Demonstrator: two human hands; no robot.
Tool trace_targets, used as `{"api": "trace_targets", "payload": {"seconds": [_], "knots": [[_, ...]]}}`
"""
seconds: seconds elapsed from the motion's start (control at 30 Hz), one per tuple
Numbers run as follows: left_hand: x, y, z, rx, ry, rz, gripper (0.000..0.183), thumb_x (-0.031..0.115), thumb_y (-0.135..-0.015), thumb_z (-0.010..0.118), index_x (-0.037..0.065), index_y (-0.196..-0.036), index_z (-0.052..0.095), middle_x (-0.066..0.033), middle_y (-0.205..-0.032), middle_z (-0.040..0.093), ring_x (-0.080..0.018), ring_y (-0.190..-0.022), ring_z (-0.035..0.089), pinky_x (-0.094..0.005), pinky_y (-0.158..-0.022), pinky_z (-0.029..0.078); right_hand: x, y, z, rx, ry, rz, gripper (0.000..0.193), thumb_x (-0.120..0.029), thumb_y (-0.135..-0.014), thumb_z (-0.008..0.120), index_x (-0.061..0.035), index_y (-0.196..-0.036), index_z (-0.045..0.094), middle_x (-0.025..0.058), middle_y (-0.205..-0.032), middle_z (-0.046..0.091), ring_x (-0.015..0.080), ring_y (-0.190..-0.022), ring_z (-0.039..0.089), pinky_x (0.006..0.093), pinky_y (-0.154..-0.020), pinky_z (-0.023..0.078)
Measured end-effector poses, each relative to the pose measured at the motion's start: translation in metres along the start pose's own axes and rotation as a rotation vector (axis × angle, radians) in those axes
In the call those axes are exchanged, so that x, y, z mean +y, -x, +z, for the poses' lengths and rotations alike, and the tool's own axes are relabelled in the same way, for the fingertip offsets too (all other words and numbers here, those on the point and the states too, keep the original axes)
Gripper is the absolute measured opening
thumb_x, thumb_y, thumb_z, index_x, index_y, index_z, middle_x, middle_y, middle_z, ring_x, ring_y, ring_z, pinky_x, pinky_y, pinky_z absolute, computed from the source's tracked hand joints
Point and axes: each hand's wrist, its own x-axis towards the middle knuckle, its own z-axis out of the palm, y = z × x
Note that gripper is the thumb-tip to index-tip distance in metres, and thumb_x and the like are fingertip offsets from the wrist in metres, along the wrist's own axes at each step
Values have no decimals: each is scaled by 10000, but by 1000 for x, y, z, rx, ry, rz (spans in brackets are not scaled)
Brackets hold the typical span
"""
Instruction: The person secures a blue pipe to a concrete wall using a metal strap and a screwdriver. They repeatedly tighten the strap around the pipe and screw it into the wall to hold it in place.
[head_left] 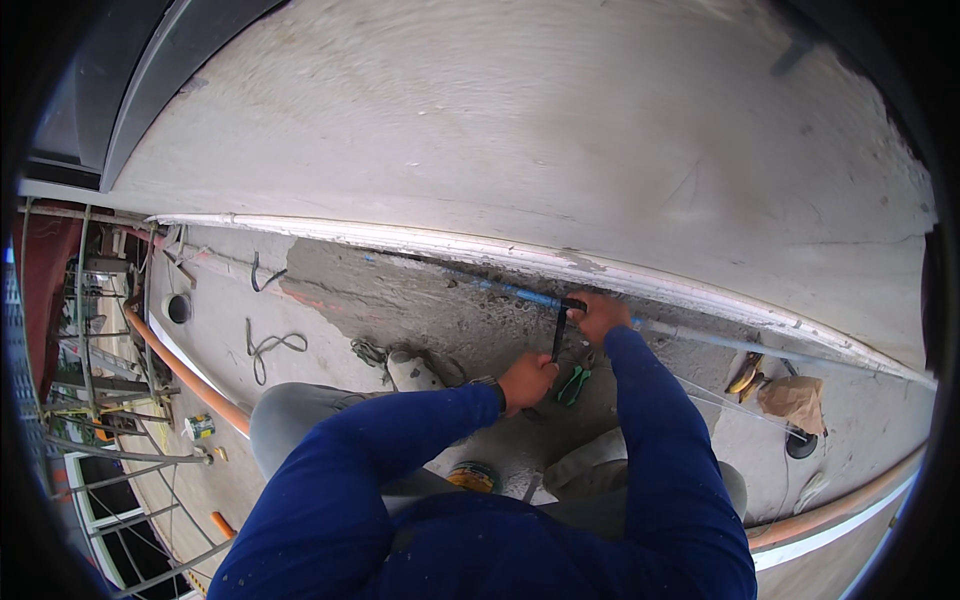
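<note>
A blue pipe (535, 297) runs along the foot of the wall in front of me. At the pipe, my right hand (600, 318) is closed on the black end of a strip lying around or against it. The black strip (559, 333) stretches from there down toward me. My left hand (528, 384) pinches its lower end, with the strip taut between both hands. Green-handled pliers (573, 385) lie on the rough concrete just right of my left hand. My fingertips at the pipe are partly hidden.
A white ledge (400, 236) borders the wall above the pipe. Looped rope (272, 345) and a bent black strip (265, 274) lie left. A brown paper bag (793, 400) sits right. An orange rail (190, 375) and scaffolding (85, 320) stand left; a small tin (475, 477) is near my body.
</note>
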Motion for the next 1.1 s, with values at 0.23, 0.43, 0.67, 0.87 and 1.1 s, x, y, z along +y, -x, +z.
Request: {"api": "trace_targets", "payload": {"seconds": [0.23, 0.43, 0.67, 0.87, 1.1], "knots": [[6, 12, 3, 0, -51, 30, 253, 241, -1083, 544, 91, -889, 605, 23, -770, 548, -83, -668, 483, -323, -587, 394, 1, 0, 2, 0, -3, -1, 434, -458, -1008, 688, -274, -1401, 707, 115, -1286, 767, 363, -1231, 697, 508, -1057, 540], [6, 17, 4, 0, -63, 75, 251, 228, -1084, 541, 72, -901, 611, 23, -778, 550, -80, -692, 482, -319, -618, 403, -2, -1, -2, -39, 1, 25, 449, -477, -1011, 685, -282, -1414, 697, 107, -1315, 757, 360, -1254, 688, 506, -1068, 534], [1, 18, 0, -25, -105, 103, 245, 220, -1084, 541, 66, -906, 610, 29, -770, 541, -77, -687, 469, -321, -606, 395, -1, -1, -3, -67, 5, 38, 468, -493, -1018, 673, -287, -1439, 679, 107, -1366, 736, 352, -1300, 666, 508, -1098, 522], [16, 31, 3, -39, -72, 53, 248, 223, -1086, 539, 74, -899, 605, 36, -761, 534, -70, -669, 465, -317, -584, 388, -4, 1, -6, -71, 14, 36, 479, -492, -1024, 667, -286, -1457, 663, 122, -1364, 734, 365, -1300, 663, 520, -1096, 521], [12, 29, 5, -11, -124, 83, 240, 231, -1088, 541, 76, -917, 605, 40, -761, 538, -70, -673, 480, -312, -588, 398, -2, -1, -1, -57, -3, 29, 457, -476, -1028, 666, -278, -1440, 677, 133, -1340, 743, 378, -1274, 673, 522, -1074, 529]]}}
